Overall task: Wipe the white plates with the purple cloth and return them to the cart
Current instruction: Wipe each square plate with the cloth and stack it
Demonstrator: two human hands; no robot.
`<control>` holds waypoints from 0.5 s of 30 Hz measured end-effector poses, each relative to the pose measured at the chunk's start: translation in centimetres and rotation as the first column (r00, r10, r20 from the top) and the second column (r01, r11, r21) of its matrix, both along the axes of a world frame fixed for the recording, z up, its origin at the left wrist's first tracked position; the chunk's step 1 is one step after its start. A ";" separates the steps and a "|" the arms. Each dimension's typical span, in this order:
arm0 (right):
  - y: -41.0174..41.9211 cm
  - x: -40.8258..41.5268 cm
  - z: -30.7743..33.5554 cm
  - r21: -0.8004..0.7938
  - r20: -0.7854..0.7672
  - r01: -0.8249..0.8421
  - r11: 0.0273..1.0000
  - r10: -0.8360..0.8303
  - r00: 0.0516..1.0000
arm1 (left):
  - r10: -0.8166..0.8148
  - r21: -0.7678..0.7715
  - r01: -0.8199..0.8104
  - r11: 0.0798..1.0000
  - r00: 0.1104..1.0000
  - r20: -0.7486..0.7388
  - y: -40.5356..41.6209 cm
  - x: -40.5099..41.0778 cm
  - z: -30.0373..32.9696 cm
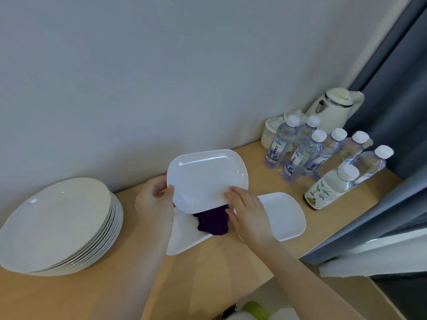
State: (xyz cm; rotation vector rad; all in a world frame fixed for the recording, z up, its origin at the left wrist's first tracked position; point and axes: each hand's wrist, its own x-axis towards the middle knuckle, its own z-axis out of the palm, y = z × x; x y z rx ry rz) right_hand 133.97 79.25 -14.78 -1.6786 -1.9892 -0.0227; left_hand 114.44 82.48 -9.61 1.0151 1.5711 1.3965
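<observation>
both hands' fingers (169,189) pinching white plate (205,179), purple cloth (213,221) just beneath

Both forearms bare, no sleeves, nothing worn on hands (154,204) or wrists.

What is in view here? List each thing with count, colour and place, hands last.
Held plate: one, white, rectangular, raised above the counter.
Other rectangular plates: two, white, on the counter beneath.
Purple cloth: one, under the held plate.
Round plates: one stack, white, counter's left.
Water bottles: eight, clear, white caps, right.
Kettle: one, white, back right corner.
Counter: wooden.
Curtain: blue-grey, right.
Left hand: grips plate's left edge.
Right hand: grips its near edge.
</observation>
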 end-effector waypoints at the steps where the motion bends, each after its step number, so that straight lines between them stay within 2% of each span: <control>1: 0.0 0.6 0.0 0.026 0.017 0.016 1.000 -0.017 1.000 | -0.018 -0.022 0.018 1.000 1.000 0.016 0.1 0.5 -0.1; 5: -0.1 3.0 -0.2 0.089 0.103 0.034 0.995 -0.043 0.994 | -0.068 -0.105 0.070 0.992 0.997 0.027 0.6 2.5 -0.7; 10: -0.6 5.7 -0.8 0.119 0.126 0.035 0.992 -0.050 0.991 | -0.131 -0.166 0.139 0.976 0.990 0.056 1.2 5.2 -1.5; 15: -2.1 7.9 -0.7 0.182 0.169 0.032 0.983 -0.063 0.984 | -0.281 -0.194 0.265 0.945 0.958 -0.061 1.3 7.6 -2.2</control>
